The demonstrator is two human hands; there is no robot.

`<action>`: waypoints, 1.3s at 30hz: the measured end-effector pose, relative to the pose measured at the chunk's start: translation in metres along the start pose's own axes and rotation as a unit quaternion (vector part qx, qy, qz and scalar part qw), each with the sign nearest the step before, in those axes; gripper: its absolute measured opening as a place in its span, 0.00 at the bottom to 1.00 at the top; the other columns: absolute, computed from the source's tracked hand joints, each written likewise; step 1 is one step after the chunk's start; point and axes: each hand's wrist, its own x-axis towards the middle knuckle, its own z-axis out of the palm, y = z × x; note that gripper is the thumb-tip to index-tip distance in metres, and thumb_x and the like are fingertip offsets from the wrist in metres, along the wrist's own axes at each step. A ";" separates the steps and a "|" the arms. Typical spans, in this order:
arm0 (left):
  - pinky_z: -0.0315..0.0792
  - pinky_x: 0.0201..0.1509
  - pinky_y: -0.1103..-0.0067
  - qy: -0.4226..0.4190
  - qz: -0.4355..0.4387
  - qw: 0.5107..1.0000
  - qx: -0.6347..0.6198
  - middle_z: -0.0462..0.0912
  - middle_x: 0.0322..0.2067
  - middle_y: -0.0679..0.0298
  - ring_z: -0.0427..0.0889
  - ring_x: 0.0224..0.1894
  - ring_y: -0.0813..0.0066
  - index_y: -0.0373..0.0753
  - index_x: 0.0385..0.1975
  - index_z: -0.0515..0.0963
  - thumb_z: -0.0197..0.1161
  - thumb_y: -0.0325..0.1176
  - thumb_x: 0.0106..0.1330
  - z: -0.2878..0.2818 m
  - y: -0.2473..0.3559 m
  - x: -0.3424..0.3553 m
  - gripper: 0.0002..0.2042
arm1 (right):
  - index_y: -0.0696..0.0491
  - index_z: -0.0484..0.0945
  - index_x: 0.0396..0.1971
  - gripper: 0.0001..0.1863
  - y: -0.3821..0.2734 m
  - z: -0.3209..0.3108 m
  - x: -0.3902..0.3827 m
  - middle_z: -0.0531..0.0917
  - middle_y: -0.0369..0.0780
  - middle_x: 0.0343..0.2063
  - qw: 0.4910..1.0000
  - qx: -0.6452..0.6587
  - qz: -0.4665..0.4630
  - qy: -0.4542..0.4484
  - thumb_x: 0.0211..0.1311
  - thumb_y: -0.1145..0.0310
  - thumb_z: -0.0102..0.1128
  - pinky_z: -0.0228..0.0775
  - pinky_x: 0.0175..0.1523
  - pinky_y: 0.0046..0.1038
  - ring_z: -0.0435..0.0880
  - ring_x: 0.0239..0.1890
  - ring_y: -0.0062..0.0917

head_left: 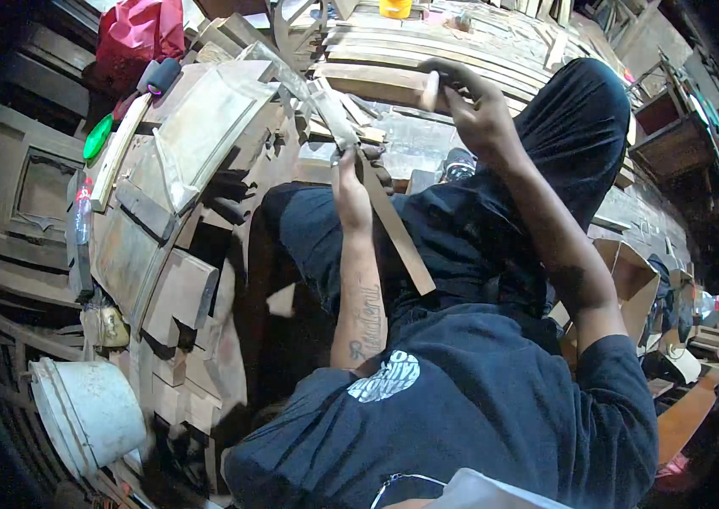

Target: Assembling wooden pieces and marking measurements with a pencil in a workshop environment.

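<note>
One wooden strip (397,229): is lying over the dark trousers (470,227), its long axis slanting from the left hand down and rightward.
Left hand (353,191): is being the nearer one, its fingers closing around the strip's upper end.
Pale wood piece (334,119): is meeting the strip at that grip; whether they are forming one length, I cannot tell.
Right hand (482,114): is hovering apart, above and right of the strip, fingers half curling; whether they are holding anything, I cannot tell.

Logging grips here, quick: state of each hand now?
Left hand: closed, holding a wooden strip.
Right hand: partly curled; whether it holds anything cannot be told.
</note>
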 end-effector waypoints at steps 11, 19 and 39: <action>0.72 0.20 0.81 0.012 0.012 0.999 0.027 0.75 0.22 0.67 0.73 0.17 0.78 0.40 0.35 0.74 0.44 0.46 0.75 0.013 0.002 -0.009 0.17 | 0.55 0.58 0.71 0.32 -0.022 -0.018 -0.001 0.74 0.51 0.58 0.965 0.216 0.140 -0.054 0.69 0.73 0.58 0.82 0.54 0.33 0.86 0.47 0.35; 0.68 0.23 0.80 -0.070 -0.023 0.997 0.029 0.78 0.23 0.66 0.75 0.20 0.76 0.41 0.38 0.76 0.44 0.50 0.75 0.009 0.001 -0.010 0.19 | 0.61 0.67 0.63 0.25 -0.029 -0.022 -0.008 0.83 0.50 0.45 0.924 0.273 0.246 -0.106 0.73 0.64 0.56 0.83 0.46 0.29 0.87 0.39 0.30; 0.68 0.24 0.81 -0.086 -0.040 0.995 -0.039 0.71 0.19 0.70 0.69 0.18 0.79 0.40 0.37 0.74 0.37 0.49 0.76 0.016 0.029 -0.019 0.21 | 0.50 0.80 0.56 0.24 -0.052 0.001 -0.062 0.84 0.53 0.35 0.979 -0.122 0.004 -0.165 0.55 0.74 0.62 0.76 0.42 0.41 0.84 0.36 0.49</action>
